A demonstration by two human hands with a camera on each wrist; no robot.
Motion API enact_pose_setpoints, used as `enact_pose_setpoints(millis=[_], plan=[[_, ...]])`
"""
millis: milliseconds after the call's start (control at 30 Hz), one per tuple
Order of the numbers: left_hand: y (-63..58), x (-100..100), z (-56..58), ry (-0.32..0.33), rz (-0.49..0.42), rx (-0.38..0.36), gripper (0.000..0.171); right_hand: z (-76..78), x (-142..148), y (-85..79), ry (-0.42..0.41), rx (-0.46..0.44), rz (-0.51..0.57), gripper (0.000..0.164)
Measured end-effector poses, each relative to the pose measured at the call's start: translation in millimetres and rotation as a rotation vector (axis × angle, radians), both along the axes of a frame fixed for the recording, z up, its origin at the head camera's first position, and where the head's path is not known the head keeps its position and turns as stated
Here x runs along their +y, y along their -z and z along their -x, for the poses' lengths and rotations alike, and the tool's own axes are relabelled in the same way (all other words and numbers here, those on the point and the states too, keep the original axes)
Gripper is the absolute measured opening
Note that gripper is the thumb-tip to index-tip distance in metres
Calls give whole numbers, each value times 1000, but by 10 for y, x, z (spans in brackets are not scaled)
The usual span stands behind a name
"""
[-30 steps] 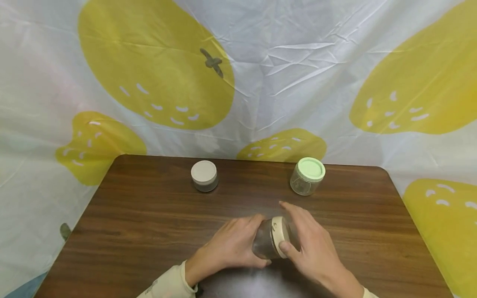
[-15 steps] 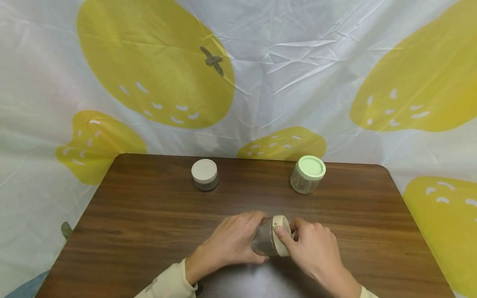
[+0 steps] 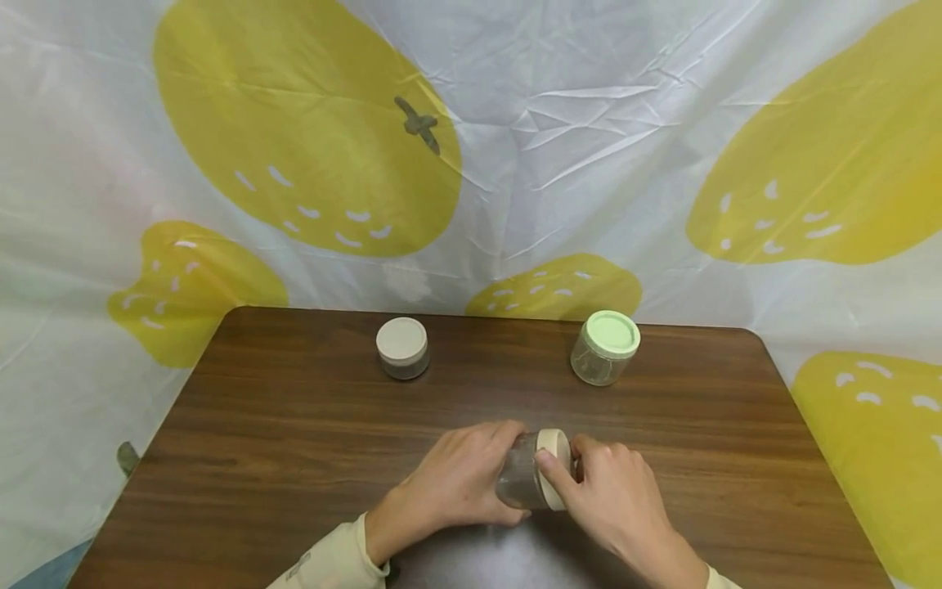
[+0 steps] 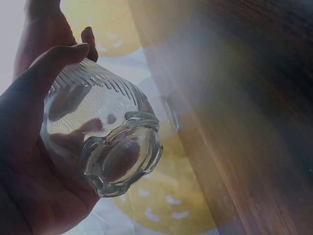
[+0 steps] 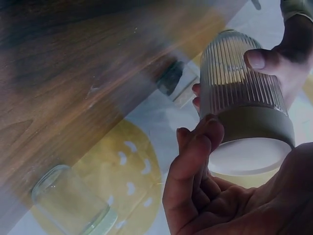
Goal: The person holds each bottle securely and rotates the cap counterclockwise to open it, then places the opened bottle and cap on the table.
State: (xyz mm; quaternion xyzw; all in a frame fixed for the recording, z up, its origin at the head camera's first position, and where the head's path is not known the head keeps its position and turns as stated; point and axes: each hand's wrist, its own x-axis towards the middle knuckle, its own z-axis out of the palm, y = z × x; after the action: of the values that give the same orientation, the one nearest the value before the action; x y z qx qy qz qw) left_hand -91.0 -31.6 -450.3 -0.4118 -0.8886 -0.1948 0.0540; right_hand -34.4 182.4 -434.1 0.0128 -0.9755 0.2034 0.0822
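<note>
A ribbed clear glass jar lies tipped on its side above the table, its cream lid facing right in the head view. My left hand grips the glass body, thumb and fingers on opposite sides. On the lid is my right hand, its thumb pressed on the rim and curled fingers at the far side. The right wrist view shows the ribbed glass above the lid's rim, which my right fingers hold. Thick moulded glass forms the jar's base in the left wrist view.
A low jar with a white lid stands at the back left of the brown wooden table. Toward the back right is a clear jar with a pale green lid. Behind the table hangs a white cloth with yellow fruit prints.
My right hand's fingers were stretched out beside the lid; they have curled in and gripped it, with the thumb shifted up along the rim. My left hand keeps its hold with little movement.
</note>
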Motion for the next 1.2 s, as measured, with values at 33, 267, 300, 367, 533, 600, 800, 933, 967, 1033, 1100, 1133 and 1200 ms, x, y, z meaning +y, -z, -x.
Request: enact_pose_setpoints(millis=[33, 267, 300, 367, 533, 600, 800, 933, 967, 1033, 1100, 1133, 1200], plan=[[-2, -2, 3, 0, 2, 0, 87, 2, 1, 1, -7, 7, 3, 50], [-4, -25, -2, 4, 4, -12, 88, -22, 14, 3, -69, 38, 9, 42], [-7, -28, -6, 5, 4, -15, 88, -25, 16, 4, -78, 47, 6, 41], [-13, -32, -11, 4, 8, -15, 88, -29, 21, 10, -95, 62, 4, 40], [-25, -37, -9, 6, 9, -9, 88, -26, 39, 33, -124, 110, 13, 38], [-28, -40, -6, 7, 5, -9, 88, -26, 46, 40, -136, 125, 22, 37], [-23, -55, -6, 6, -2, -29, 87, -22, 55, 75, -174, 148, 52, 38], [-5, -76, -14, -5, -10, -40, 87, -14, 55, 103, -212, 161, 73, 38], [-3, -77, -14, -7, -12, -39, 87, -13, 57, 110, -221, 168, 74, 38], [-3, -72, -10, -7, -13, -35, 87, -9, 68, 124, -238, 187, 71, 37], [-8, -60, -3, -7, -14, -35, 87, -5, 88, 137, -252, 212, 61, 38], [-10, -53, 1, -5, -15, -35, 87, -3, 99, 144, -257, 225, 52, 39], [-15, -39, 8, -2, -15, -38, 87, -2, 120, 154, -264, 247, 28, 42]])
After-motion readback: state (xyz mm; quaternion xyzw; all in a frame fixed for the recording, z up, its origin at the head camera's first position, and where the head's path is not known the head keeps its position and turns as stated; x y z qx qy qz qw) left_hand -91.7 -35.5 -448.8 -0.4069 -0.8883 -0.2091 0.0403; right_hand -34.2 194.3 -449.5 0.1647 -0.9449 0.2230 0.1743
